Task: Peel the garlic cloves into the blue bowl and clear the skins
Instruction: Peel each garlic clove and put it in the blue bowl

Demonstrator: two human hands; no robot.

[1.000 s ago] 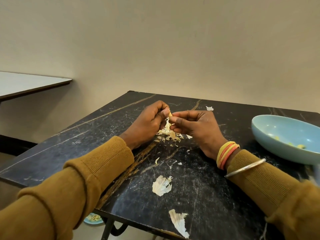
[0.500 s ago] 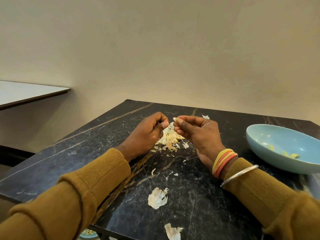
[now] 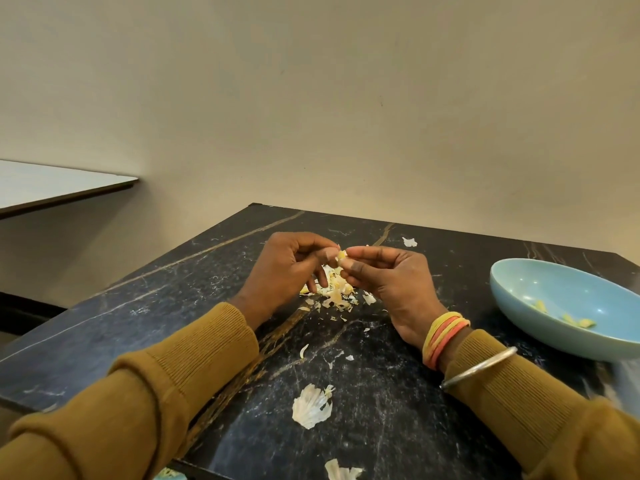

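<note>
Fingers (image 3: 313, 241) of left hand (image 3: 287, 268) and right hand (image 3: 394, 282) pinch one garlic clove (image 3: 342, 255) above the skin pile (image 3: 334, 295). Blue bowl (image 3: 571, 289) sits right on worktop (image 3: 381, 393).

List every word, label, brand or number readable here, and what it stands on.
None readable. The blue bowl, dark table, wall, bangles and sleeves carry no print, and the left hand and right hand pinch only a garlic clove.
</note>
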